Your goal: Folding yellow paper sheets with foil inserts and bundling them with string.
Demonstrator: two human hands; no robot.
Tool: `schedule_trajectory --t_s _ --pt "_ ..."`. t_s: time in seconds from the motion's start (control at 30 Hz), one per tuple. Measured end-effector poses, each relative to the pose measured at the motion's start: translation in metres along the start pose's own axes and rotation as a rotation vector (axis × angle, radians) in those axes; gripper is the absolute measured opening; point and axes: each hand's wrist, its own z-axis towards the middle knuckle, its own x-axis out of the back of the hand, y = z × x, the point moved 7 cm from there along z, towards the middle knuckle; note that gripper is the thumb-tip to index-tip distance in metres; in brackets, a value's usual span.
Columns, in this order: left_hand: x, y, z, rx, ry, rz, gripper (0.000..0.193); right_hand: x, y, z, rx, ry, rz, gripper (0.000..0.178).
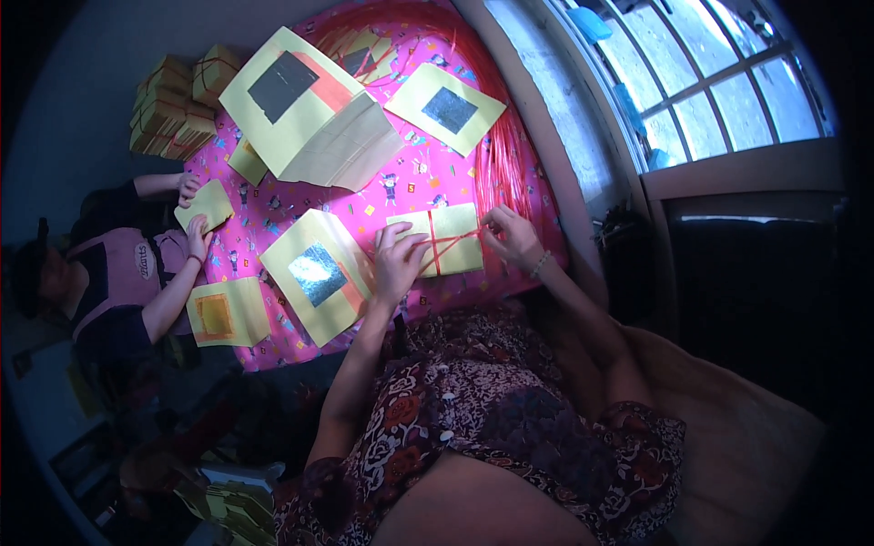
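Observation:
A small stack of yellow paper sheets (461, 258) lies on the pink patterned tablecloth in front of me. Red string (433, 238) runs across its top and around it, with strands crossing near the middle. My left hand (397, 262) is at the stack's left end, fingers pinched on the string. At the right end my right hand (513, 238), wearing a bracelet, pinches another stretch of the string. The fingertips partly hide the strands. Left of my left hand lies a larger yellow paper stack (348, 238) with a silver square on its top sheet.
A tall pile of yellow paper (360, 136) stands beyond my hands, beside a flat sheet pile (482, 114). Long red strings (510, 168) trail along the table's right edge. At left, a co-worker's hands (196, 235) hold a yellow stack near tied bundles (166, 114).

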Motion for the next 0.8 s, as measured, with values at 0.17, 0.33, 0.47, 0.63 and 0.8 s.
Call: schedule_trajectory --t_s 0.17,0.33,0.47,0.63,0.8 --pt "0.012 -0.03 -0.03 0.179 0.087 -0.029 0.048 -0.042 0.055 -0.042 -0.311 0.122 0.594 0.049" --pt "-0.039 -0.061 -0.064 0.7 0.117 -0.68 0.056 -0.09 0.043 -0.052 -0.484 0.01 0.882 0.055" --pt "-0.047 -0.049 -0.057 0.783 0.133 -1.001 0.053 -0.069 0.029 -0.033 -0.452 0.067 0.914 0.051" --pt "-0.06 -0.031 -0.009 0.797 0.225 -1.206 0.049 0.008 0.006 0.055 -0.272 0.14 0.74 0.047" --pt "-0.099 0.009 0.059 0.78 0.242 -1.311 0.06 0.082 0.036 0.147 -0.311 0.155 0.576 0.045"
